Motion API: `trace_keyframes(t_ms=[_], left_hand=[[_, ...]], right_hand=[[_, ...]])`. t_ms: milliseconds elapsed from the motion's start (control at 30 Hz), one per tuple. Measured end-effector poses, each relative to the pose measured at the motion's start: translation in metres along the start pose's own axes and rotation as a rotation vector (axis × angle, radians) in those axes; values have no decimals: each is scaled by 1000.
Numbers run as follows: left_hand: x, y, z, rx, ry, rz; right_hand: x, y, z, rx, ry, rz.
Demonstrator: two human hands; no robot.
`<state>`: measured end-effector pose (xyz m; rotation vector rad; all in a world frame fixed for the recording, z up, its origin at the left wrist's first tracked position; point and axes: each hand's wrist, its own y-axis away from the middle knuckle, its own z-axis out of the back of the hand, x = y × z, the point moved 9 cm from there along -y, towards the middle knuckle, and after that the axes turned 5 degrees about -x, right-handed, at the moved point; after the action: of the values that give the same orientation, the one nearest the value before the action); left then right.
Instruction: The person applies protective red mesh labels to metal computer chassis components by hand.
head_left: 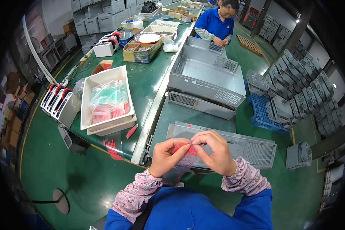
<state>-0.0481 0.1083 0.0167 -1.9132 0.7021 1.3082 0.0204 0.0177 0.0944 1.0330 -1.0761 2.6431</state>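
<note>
My left hand point(168, 155) is closed on a clear sheet of red dot stickers point(188, 151), pinching it between thumb and fingers. At the sheet's upper edge my right hand point(214, 150) is also closed, its fingertips meeting those of the left; whether a single dot is between them is too small to tell. The lower part of the sheet hangs see-through below my hands. Just beyond them lies a flat grey metal panel point(234, 142) with a slotted grille at its right end and one red dot near its far left edge.
Metal cases point(203, 80) are stacked ahead, where a co-worker in blue point(212, 23) handles one. To the left, a white tray point(85, 113) holds bagged green and red sheets. Tape dispensers point(61, 103) stand beside it. Blue pallets point(261, 113) with metal parts are at right.
</note>
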Motion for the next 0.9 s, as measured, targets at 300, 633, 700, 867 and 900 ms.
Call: trace_keyframes(t_ms=[300,633,700,867,900], left_hand=[[-3,-3,0,-8,-37,-13],[-5,-3,-2,-10,-101,-49],[-6,-4,-3,-3,-60,-46],[-6,-3,-3,29,-69,-41],[-5,-3,-4,37,-72,-33]], right_hand=[[-3,3,1,-52,4,-96],[-16,7,-5,-17,-122,-229],[-17,7,-5,-10,-138,-233],[-19,9,-4,1,-179,-261],[-20,9,-4,-5,-184,-268]])
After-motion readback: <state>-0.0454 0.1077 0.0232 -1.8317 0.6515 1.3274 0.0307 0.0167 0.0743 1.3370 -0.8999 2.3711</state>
